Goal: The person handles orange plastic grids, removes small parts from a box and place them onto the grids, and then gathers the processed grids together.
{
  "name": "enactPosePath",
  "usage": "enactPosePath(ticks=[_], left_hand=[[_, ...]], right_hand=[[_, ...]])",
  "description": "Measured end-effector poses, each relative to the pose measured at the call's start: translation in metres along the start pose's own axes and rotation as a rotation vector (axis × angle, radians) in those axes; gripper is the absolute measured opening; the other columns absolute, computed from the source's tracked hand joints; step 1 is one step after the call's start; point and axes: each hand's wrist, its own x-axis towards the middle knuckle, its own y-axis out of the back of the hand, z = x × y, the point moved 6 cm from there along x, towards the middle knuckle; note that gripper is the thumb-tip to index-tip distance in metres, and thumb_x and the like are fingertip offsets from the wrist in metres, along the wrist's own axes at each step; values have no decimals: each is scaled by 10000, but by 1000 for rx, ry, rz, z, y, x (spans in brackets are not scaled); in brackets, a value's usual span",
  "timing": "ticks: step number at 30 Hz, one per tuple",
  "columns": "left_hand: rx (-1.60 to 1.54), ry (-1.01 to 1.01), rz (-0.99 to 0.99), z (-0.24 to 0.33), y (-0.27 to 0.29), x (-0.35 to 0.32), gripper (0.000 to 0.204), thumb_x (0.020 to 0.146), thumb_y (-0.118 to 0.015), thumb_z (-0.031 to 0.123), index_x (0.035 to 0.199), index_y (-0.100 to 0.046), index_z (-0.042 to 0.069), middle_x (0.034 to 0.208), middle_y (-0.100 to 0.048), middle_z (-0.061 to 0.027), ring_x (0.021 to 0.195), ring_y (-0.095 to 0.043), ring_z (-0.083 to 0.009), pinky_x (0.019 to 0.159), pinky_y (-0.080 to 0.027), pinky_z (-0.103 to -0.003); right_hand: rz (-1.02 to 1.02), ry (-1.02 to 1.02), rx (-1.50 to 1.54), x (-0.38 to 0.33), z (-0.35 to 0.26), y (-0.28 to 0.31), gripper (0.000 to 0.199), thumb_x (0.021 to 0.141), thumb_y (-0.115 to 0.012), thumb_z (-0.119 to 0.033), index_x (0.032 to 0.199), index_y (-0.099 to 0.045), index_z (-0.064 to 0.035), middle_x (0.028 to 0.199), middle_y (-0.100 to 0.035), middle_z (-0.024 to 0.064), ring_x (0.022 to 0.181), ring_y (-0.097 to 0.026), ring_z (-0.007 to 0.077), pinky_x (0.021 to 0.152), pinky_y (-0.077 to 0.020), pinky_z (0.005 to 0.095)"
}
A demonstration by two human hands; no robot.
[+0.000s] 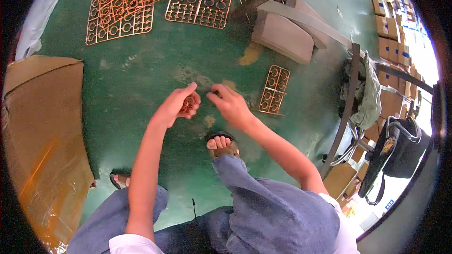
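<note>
My left hand (176, 106) is cupped above the green floor, its fingers curled round several small copper-coloured rings (189, 103). Just to its right, apart from it, my right hand (231, 105) is closed in a pinch. Something small and dark shows at those fingertips, too little of it to name. Nearest to my right hand, a small copper-coloured frame of moulded rings (274, 89) lies flat on the floor. Larger copper-coloured lattice frames with rings (121, 28) overlap at the far left, and another such frame (200, 9) lies at far centre.
A big cardboard box (47, 127) with tape fills the left side. Beige padded blocks (285, 35) sit at the far right behind a dark metal bar (346, 99). A black bag (405, 148) and stacked cartons (388, 26) stand to the right. My sandalled foot (220, 142) is below my hands.
</note>
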Motion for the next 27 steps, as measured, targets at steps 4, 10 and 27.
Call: enactPosePath(ticks=[4,10,27], left_hand=[[-28,8,-11,-6,-6,1,497,927,-390,505,905,-603,57,755,-595,-16,696,-606,-137,621,-512,-277],[-320,-351,-2,21,32,4,301,915,-522,340,1003,-578,58,836,-583,14,684,-560,-78,558,-477,-217],[1372,-94,1374,230,266,-73,725,713,-543,695,984,-643,29,1052,-632,-182,979,-605,-349,785,-480,-458]], right_hand=[[248,-89,301,25,-12,38,297,713,-645,-63,999,-563,-65,1006,-554,102,874,-560,276,714,-489,351],[466,82,314,92,-20,64,335,709,-685,-135,1008,-556,-54,986,-575,120,906,-541,321,784,-456,395],[216,-28,-452,147,17,76,445,616,-646,-227,1034,-549,-111,1026,-514,117,978,-499,299,797,-435,425]])
